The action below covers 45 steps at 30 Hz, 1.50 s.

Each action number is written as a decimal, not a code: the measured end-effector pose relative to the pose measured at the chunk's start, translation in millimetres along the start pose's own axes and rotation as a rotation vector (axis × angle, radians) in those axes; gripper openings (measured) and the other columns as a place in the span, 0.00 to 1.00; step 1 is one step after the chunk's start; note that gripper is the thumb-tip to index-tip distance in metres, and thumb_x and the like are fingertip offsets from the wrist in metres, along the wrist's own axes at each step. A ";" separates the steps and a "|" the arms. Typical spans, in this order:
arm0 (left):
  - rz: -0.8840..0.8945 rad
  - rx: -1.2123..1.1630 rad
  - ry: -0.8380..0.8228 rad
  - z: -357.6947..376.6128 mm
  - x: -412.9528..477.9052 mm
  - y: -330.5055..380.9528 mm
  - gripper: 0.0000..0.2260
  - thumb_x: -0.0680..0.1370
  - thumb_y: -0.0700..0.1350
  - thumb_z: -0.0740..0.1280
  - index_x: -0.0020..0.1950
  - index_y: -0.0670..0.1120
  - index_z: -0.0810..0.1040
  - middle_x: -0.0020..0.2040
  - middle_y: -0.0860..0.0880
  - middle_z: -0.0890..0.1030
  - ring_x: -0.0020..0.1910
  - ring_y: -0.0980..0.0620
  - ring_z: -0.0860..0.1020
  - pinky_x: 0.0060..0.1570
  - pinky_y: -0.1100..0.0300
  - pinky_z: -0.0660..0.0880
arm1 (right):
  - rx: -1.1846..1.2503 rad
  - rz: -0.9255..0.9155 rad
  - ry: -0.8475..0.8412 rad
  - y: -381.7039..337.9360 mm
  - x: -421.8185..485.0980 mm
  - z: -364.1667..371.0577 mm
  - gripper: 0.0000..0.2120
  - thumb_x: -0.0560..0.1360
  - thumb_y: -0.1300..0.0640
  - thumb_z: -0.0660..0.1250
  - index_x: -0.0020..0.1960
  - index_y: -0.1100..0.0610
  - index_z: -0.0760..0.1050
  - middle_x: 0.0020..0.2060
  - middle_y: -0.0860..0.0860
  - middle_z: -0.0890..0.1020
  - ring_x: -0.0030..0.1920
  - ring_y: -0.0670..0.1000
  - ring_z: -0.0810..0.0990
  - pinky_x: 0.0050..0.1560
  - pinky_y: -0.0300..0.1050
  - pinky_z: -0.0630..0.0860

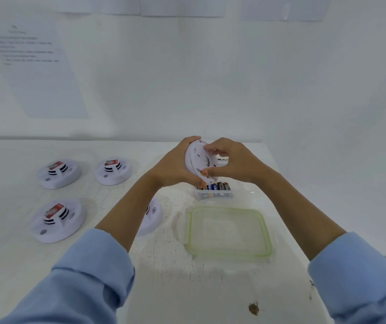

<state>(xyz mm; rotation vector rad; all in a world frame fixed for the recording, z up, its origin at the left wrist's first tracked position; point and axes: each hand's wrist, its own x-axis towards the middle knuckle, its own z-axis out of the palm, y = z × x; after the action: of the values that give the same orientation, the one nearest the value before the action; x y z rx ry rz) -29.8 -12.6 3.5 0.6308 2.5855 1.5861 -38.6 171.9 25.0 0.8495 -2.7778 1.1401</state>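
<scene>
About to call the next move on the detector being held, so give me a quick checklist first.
1. Detector gripped: ok, left hand cups its rim and right hand pinches its near side.
2. Detector off the table: ok, tilted in the air.
3. Batteries within reach: ok, in the open container just below the hands.
4. Lid out of the way: ok, lying flat, nearer the person.
5. Battery bay state: cannot tell, fingers cover it.
</scene>
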 end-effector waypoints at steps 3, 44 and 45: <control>-0.001 0.073 0.066 0.0 -4.8 1.8 0.47 0.50 0.55 0.75 0.66 0.51 0.62 0.60 0.54 0.71 0.57 0.56 0.74 0.52 0.62 0.75 | 0.186 0.048 0.004 0.0 1.9 4.3 0.25 0.66 0.59 0.76 0.61 0.55 0.74 0.57 0.49 0.76 0.57 0.47 0.75 0.60 0.39 0.72; -0.186 -0.558 -0.159 -109.1 -17.7 -119.6 0.36 0.70 0.29 0.70 0.68 0.58 0.62 0.65 0.57 0.70 0.63 0.46 0.74 0.55 0.51 0.77 | 1.126 0.359 0.243 -33.7 68.5 160.2 0.30 0.69 0.76 0.65 0.58 0.44 0.68 0.59 0.55 0.74 0.52 0.56 0.78 0.45 0.52 0.80; -0.199 -0.562 -0.161 -108.7 -16.5 -122.7 0.36 0.70 0.29 0.70 0.67 0.59 0.63 0.64 0.58 0.71 0.62 0.46 0.74 0.55 0.51 0.77 | 1.114 0.365 0.252 -31.9 68.9 162.2 0.30 0.69 0.76 0.65 0.57 0.44 0.69 0.57 0.55 0.75 0.52 0.56 0.78 0.45 0.52 0.80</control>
<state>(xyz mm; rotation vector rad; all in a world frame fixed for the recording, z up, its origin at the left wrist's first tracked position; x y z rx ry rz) -80.2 -158.7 -53.6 0.4117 1.8835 1.9646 -52.4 13.9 -58.4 0.1130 -1.9652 2.6787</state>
